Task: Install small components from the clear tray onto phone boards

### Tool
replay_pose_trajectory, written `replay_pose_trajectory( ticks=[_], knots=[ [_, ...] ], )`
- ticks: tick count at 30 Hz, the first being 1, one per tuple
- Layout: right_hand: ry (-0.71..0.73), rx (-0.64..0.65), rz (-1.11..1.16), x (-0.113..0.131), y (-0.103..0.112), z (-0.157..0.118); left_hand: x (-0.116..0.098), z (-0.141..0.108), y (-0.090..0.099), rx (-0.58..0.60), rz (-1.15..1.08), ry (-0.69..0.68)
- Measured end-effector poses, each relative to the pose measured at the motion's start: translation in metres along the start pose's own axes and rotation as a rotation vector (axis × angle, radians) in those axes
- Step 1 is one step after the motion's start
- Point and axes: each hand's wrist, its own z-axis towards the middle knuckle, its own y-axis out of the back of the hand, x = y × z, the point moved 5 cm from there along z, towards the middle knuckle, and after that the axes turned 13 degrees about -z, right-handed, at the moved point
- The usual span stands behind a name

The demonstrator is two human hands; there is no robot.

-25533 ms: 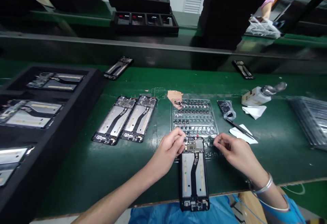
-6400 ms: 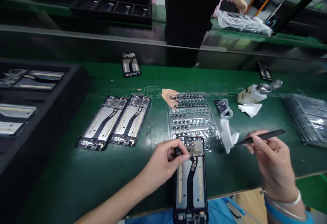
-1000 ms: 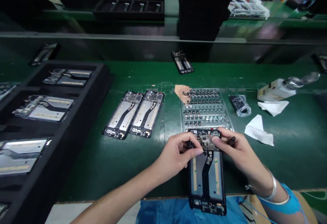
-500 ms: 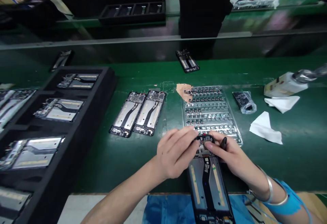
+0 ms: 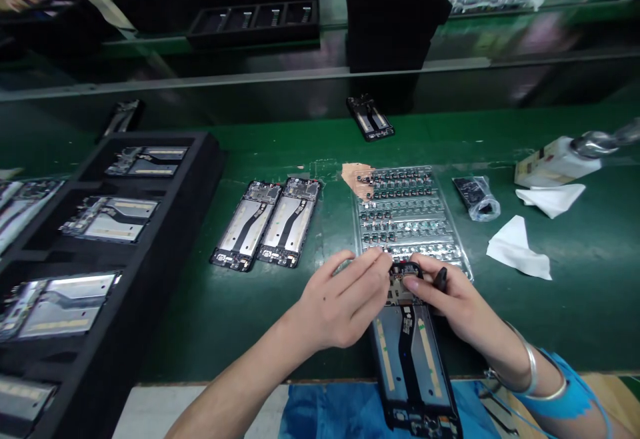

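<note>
L hand (image 5: pixel 340 302) is half closed, fingertips at the top end of the phone mid-frame (image 5: pixel 413 365). R hand (image 5: pixel 450 302) is also half closed, w/ its thumb & index pads on the same end, next to the exposed circuit board (image 5: pixel 403 285). Black tweezers (image 5: pixel 440 279) sit tucked in R hand, tip up. Can't tell if either hand has a tiny part pinched, fingers hide it.

The frame lies btwn the hands, top end near them, foot end running toward the person & out past the edge of the tabletop (image 5: pixel 280 319), over a blue cloth (image 5: pixel 330 405). Main risk: a knock could tip that overhanging end & drop the frame. A slip w/ the tweezers could scratch the board or snag the black flex cable (image 5: pixel 407 349).

The clear blister tray of small parts (image 5: pixel 405 215) is right ahead of the hands, so a careless sweep could shift or spill it. Beyond it is a copper tape patch (image 5: pixel 356 179).

Left of the hands: two more frames (image 5: pixel 237 225) (image 5: pixel 287 222), then a black foam tray (image 5: pixel 210 159). Right: a small plastic bag (image 5: pixel 477 199), white wipes (image 5: pixel 517 252) & a bottle (image 5: pixel 557 162). None of these is in the hands' way.
</note>
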Motion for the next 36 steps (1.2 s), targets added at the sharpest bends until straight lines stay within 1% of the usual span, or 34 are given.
replay_pose_trajectory(
  ticks=[1,3,4,5,6,8,9,10,11,13,14,19,23,26,29,32,34,36],
  knots=[
    [-0.009,0.002,0.014,-0.001,0.0,0.0,0.002,0.0,0.001,-0.016,-0.047,0.046],
    [-0.033,0.01,0.051,-0.003,0.001,-0.001,0.006,0.0,0.004,-0.112,-0.188,0.172],
    [-0.043,0.01,0.071,-0.004,0.001,-0.001,0.01,-0.001,0.004,-0.168,-0.291,0.275],
    [-0.052,0.005,0.085,-0.004,0.001,-0.002,0.016,-0.002,0.003,-0.204,-0.421,0.407],
    [-0.057,-0.004,0.089,-0.004,0.001,-0.002,0.021,-0.004,-0.002,-0.201,-0.58,0.559],
    [-0.045,-0.017,0.059,-0.002,0.002,-0.001,0.028,-0.008,-0.019,-0.105,-0.926,0.852],
    [-0.03,-0.016,0.029,-0.001,0.002,-0.001,0.028,-0.01,-0.027,-0.051,-1.081,0.953],
    [-0.01,-0.01,-0.007,0.001,0.002,0.0,0.027,-0.011,-0.033,-0.023,-1.204,1.014],
    [0.012,0.001,-0.041,0.003,0.001,0.001,0.027,-0.011,-0.036,-0.023,-1.29,1.044],
    [0.036,0.021,-0.102,0.006,0.0,0.003,0.027,-0.011,-0.041,-0.045,-1.366,1.067],
    [0.035,0.023,-0.126,0.007,0.0,0.004,0.026,-0.012,-0.042,-0.037,-1.373,1.073],
    [0.016,-0.004,-0.186,0.006,0.0,0.006,0.023,-0.013,-0.042,0.035,-1.304,1.084],
    [0.013,-0.002,-0.185,0.008,-0.002,0.005,0.021,-0.011,-0.04,0.009,-1.36,1.03],
    [0.016,0.008,-0.184,0.009,-0.004,0.005,0.021,-0.012,-0.043,-0.008,-1.382,1.044],
    [0.017,0.007,-0.194,0.011,-0.005,0.004,0.022,-0.014,-0.045,-0.026,-1.338,1.05],
    [0.019,0.013,-0.179,0.011,-0.007,0.003,0.024,-0.014,-0.042,-0.046,-1.256,1.054],
    [0.011,0.032,-0.127,0.011,-0.007,0.003,0.024,-0.014,-0.038,-0.039,-1.197,1.063],
    [-0.028,0.035,-0.043,0.007,-0.006,0.002,0.023,-0.012,-0.033,-0.041,-1.118,1.064]
  ],
)
